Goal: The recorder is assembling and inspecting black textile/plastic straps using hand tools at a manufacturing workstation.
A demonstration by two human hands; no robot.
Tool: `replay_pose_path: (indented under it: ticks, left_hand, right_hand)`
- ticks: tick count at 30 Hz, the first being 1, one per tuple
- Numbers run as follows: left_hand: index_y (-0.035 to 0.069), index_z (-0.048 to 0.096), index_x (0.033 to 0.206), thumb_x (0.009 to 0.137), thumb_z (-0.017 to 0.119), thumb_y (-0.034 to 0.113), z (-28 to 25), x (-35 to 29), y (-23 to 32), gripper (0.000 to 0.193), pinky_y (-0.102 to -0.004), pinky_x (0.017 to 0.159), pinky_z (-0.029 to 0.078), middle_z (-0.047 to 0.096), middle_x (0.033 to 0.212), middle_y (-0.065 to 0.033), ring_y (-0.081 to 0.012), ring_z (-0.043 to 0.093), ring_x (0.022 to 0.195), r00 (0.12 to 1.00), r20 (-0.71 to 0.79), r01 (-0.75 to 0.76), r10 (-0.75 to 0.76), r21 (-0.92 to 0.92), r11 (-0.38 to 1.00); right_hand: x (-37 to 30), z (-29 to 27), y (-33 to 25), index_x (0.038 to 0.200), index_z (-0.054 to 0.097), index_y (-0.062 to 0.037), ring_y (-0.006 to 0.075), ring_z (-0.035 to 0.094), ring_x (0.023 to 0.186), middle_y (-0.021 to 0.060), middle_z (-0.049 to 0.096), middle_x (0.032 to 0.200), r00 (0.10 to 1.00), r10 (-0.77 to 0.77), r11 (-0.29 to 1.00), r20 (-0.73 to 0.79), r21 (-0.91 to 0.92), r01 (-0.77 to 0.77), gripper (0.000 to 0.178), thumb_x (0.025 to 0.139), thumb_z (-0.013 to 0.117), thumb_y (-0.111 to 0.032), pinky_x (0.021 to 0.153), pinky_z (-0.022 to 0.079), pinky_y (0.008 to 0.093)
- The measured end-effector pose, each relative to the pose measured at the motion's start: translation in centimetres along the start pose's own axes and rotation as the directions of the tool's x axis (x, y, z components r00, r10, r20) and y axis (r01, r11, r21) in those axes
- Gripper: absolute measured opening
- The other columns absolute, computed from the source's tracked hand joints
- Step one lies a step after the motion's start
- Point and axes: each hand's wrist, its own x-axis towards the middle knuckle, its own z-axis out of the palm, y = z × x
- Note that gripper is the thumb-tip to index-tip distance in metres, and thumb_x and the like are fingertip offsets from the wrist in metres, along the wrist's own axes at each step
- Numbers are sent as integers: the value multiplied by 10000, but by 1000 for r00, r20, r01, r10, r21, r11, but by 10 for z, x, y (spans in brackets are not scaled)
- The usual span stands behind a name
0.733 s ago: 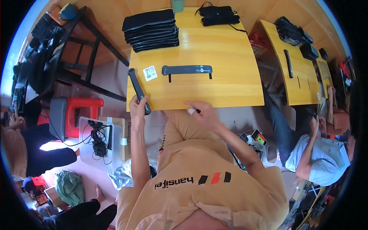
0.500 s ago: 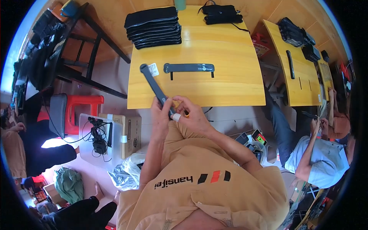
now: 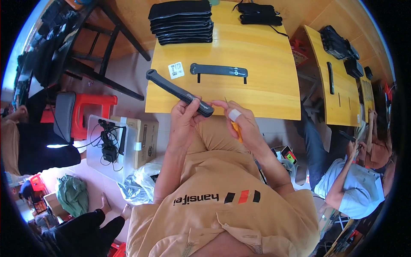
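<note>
My left hand is closed around one end of a long dark grey strap with rounded ends and pale print. The strap's other end points up and left over the table's front edge. In my right hand is a slim orange-handled tool with a thin pointed tip; its exact kind is unclear. White tape wraps one finger of that hand, and its index fingertip reaches close to the held end of the strap. A similar grey strap lies flat on the yellow table, above two short black strips.
A white printed label lies beside the flat strap. Folded black pieces are stacked at the table's back left, with black bundles farther right. A red stool and a clear bin with cables stand left. Co-workers sit on both sides.
My right hand has moved right, away from the strap end, showing the orange tool. The strap has tilted flatter, and its far end has swung left, off the label.
</note>
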Motion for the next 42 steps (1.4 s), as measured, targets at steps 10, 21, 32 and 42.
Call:
replay_pose_path:
  ticks: [10,21,32,42]
  left_hand:
    - [8,531,961,827,592,86,9,-7,2,167,-249,616,554,634,848,-113,-154,641,742,995,-5,-104,104,18,994]
    - [14,518,968,799,617,49,17,-13,3,198,-230,640,531,634,873,-120,-138,626,747,978,-42,-197,203,120,973]
    - [-4,509,997,785,617,5,19,-15,0,238,-251,690,524,628,893,-146,-154,615,799,953,-26,-293,303,194,936]
    - [-31,537,987,746,635,-58,27,-22,-3,262,-242,728,496,626,920,-133,-147,604,812,871,-10,-464,492,316,828]
  right_hand:
    - [-20,16,-15,1283,435,-117,61,342,580,-13,468,713,997,-70,909,16,-412,71,520,788,453,41,520,305,187]
    - [-23,12,-12,1280,443,-125,42,364,592,0,483,804,1000,13,941,25,-339,-4,497,807,470,25,512,319,177]
    - [-19,11,-8,1269,448,-98,46,503,768,38,595,1065,998,-53,943,31,-327,60,484,808,443,52,584,368,170]
    - [-17,7,-2,1255,478,-113,6,368,419,0,561,769,999,33,995,13,-100,-32,473,806,448,34,380,291,153]
